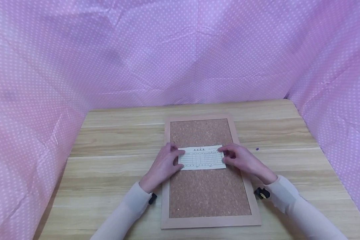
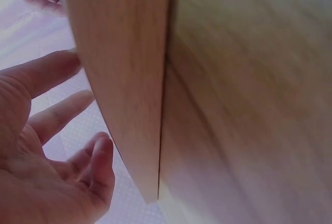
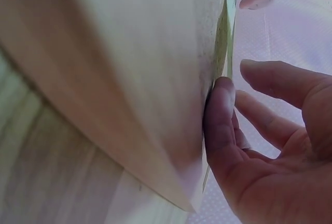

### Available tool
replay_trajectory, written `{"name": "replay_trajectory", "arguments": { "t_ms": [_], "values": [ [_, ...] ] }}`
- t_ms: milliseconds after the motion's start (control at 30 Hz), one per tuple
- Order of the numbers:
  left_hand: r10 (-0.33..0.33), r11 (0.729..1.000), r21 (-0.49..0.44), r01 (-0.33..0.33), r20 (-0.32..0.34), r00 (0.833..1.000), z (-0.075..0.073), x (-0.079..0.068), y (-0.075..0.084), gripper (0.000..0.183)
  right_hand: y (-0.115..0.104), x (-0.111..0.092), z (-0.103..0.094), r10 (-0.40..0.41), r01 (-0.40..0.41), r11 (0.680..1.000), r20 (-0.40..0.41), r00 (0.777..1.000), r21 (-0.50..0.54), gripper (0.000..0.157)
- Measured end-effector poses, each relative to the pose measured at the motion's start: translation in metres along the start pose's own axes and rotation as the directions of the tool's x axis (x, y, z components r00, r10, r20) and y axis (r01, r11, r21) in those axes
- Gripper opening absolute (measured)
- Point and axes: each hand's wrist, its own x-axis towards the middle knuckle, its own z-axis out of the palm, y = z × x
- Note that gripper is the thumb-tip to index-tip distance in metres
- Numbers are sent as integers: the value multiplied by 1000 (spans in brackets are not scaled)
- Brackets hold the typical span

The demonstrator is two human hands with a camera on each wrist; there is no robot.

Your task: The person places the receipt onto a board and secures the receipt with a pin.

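A white printed paper slip (image 1: 201, 158) with a ruled grid lies crosswise on the middle of a framed corkboard (image 1: 208, 193). At its left end, my left hand (image 1: 163, 163) touches the slip with thumb and forefinger spread apart. My right hand (image 1: 240, 159) does the same at the right end, fingertips on the paper near its edge. In the right wrist view the slip (image 3: 231, 32) shows edge-on, and the right fingers (image 3: 220, 110) rest against the board's surface. The left wrist view has the left fingers (image 2: 54, 71) extended along the board's wooden frame (image 2: 122, 73).
Beneath the board is a light wooden table (image 1: 108, 143). A tiny purple object (image 1: 257, 149) lies to the right of the board. Pink dotted cloth (image 1: 180, 56) hangs behind and at both sides. Dark devices (image 1: 262, 193) sit at the wrists.
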Motion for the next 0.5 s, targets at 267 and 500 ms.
{"name": "replay_trajectory", "arguments": {
  "t_ms": [267, 500],
  "values": [
    [47, 999, -13, -47, 21, 999, -5, -3, -10, 51, -2, -10, -1, -40, 36, 998, -77, 996, -51, 41],
    [101, 995, -5, -101, 96, 990, -10, -4, -19, 52, 0, -23, -9, -47, 35, 996, -156, 987, -79, 42]
  ]
}}
